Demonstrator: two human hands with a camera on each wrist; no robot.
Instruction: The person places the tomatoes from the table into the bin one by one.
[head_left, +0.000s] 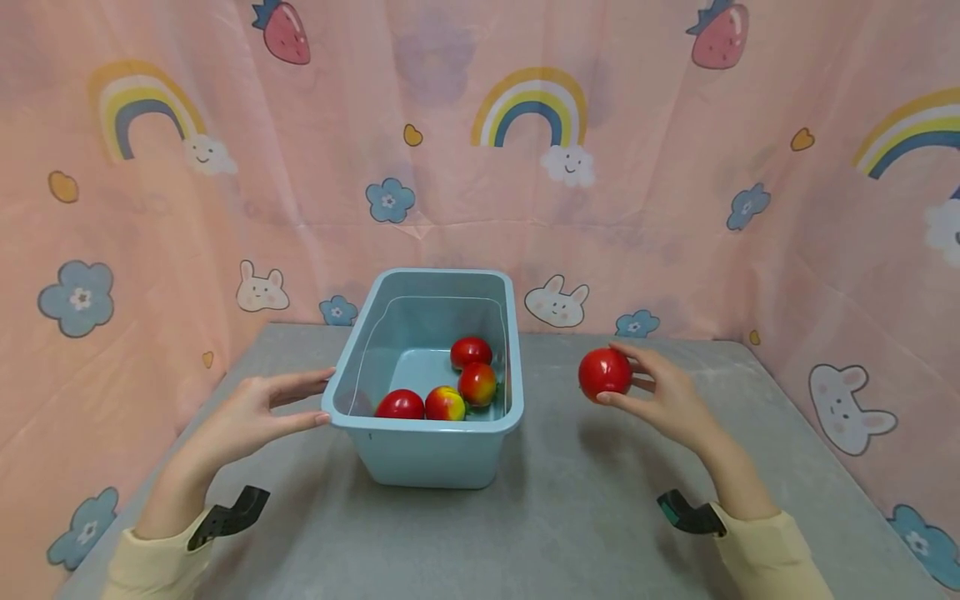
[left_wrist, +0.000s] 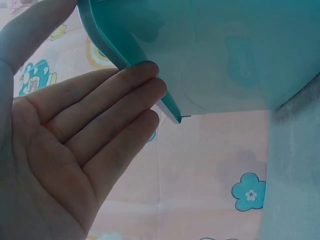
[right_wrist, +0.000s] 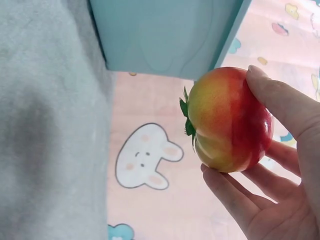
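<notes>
My right hand (head_left: 667, 396) holds a red tomato (head_left: 604, 374) above the table, to the right of the bin, with thumb and fingertips around its sides. In the right wrist view the tomato (right_wrist: 230, 120) shows a yellow-green end with a green leafy calyx facing away from the palm. The fingers of my left hand (head_left: 255, 417) are extended and touch the left rim of a light blue plastic bin (head_left: 431, 454). Several tomatoes lie inside: a red one (head_left: 470, 353) toward the right wall, others nearer the front wall, which partly hides them.
A grey table (head_left: 585, 517) carries the bin. Behind and at both sides hangs a pink curtain (head_left: 450, 242) printed with rainbows, rabbits and flowers. Black straps (head_left: 232, 517) with devices sit at both wrists, by the pale yellow sleeves.
</notes>
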